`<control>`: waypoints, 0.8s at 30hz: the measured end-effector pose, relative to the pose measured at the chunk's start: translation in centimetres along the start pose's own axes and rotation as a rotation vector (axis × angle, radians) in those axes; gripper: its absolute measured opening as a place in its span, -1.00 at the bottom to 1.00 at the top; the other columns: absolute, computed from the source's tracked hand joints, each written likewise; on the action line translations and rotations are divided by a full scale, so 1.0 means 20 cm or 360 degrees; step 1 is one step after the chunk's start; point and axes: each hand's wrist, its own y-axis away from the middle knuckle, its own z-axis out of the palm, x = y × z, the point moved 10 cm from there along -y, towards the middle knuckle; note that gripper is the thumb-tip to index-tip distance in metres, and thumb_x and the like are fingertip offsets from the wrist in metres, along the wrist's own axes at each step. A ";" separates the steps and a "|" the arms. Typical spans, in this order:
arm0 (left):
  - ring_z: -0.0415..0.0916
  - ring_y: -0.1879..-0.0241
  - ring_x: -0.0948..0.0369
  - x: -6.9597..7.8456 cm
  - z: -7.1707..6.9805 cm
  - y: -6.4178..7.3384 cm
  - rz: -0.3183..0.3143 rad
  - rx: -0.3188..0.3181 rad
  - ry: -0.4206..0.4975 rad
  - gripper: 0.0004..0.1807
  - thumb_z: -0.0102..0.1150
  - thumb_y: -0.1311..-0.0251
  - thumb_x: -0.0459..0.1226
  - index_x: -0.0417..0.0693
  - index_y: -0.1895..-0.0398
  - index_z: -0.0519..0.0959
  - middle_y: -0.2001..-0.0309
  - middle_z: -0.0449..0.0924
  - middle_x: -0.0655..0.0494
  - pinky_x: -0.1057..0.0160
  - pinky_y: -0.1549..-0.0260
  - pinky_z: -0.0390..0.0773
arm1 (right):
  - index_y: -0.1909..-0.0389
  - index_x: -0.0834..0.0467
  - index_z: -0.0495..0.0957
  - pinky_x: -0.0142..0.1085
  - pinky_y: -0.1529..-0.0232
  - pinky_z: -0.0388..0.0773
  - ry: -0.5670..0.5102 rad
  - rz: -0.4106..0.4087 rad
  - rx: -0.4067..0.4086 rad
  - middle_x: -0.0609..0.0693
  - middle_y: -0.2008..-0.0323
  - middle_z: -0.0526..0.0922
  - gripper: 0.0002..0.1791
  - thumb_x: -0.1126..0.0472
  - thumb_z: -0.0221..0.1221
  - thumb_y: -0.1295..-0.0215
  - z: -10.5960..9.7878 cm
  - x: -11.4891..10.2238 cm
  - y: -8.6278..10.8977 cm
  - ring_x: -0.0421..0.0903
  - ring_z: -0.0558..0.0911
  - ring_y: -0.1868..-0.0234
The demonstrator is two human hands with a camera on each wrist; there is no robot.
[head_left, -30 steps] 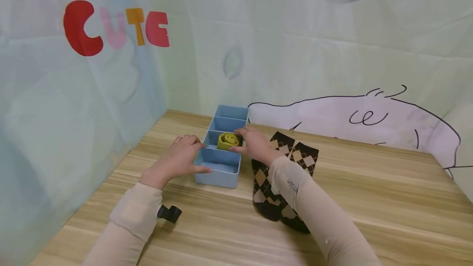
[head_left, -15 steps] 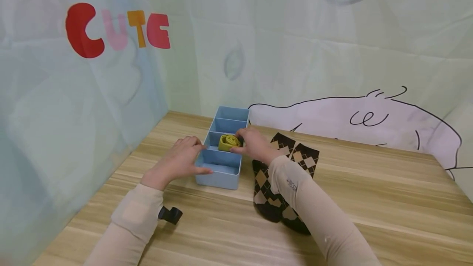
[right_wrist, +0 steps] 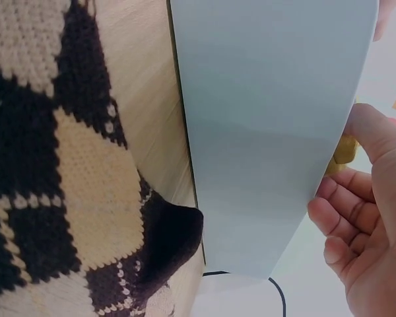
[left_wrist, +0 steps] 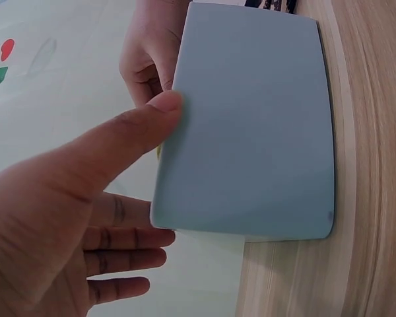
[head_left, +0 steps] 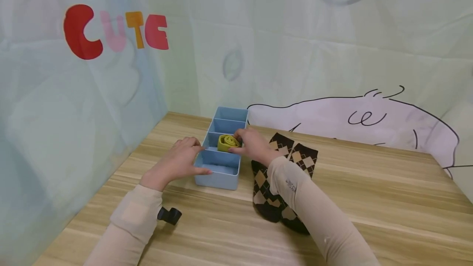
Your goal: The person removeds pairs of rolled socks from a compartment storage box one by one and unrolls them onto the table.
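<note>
A light-blue box (head_left: 218,180) with several compartments in a row stands on the table. In its second compartment from the near end sits a rolled yellow-green sock (head_left: 228,143). My right hand (head_left: 255,146) reaches over the box's right rim and holds the roll between thumb and fingers; the right wrist view shows a bit of the roll (right_wrist: 344,150) between them. At the near left corner, my left hand (head_left: 177,159) touches the box, fingers spread and fairly straight, thumb (left_wrist: 165,102) on the near rim. A pair of argyle socks (head_left: 261,184) lies flat beneath my right forearm.
A black wrist-camera mount (head_left: 170,215) juts from my left sleeve. Printed fabric walls (head_left: 295,52) border the wooden table (head_left: 207,229) at the back and left. The box's far end is close to the back wall.
</note>
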 end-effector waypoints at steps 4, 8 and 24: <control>0.43 -0.01 -0.06 0.01 0.00 0.00 0.0006 0.0007 -0.0002 -0.18 0.39 0.09 0.16 -0.33 -0.07 0.56 0.00 0.51 -0.14 -0.10 -0.12 0.35 | 0.02 0.17 0.54 -0.22 0.07 0.56 -0.0033 0.0001 0.0008 0.05 0.13 0.65 -0.53 -0.08 0.27 -0.20 -0.01 0.00 0.00 -0.08 0.58 0.13; 0.43 0.00 -0.06 0.01 -0.01 0.00 0.0015 0.0014 -0.0019 -0.18 0.39 0.09 0.17 -0.34 -0.06 0.56 0.00 0.51 -0.13 -0.09 -0.10 0.36 | 0.04 0.17 0.55 -0.24 0.10 0.56 -0.0063 -0.0011 0.0046 0.02 0.17 0.66 -0.56 -0.05 0.27 -0.21 -0.04 -0.01 0.00 -0.10 0.58 0.16; 0.44 0.00 -0.07 0.02 -0.01 -0.01 0.0047 0.0042 -0.0048 -0.18 0.40 0.10 0.16 -0.32 -0.07 0.56 0.02 0.52 -0.14 -0.09 -0.07 0.39 | 0.07 0.17 0.56 -0.22 0.11 0.54 -0.0094 -0.0056 0.0112 0.03 0.17 0.66 -0.60 -0.03 0.26 -0.22 -0.10 -0.02 0.01 -0.01 0.58 0.12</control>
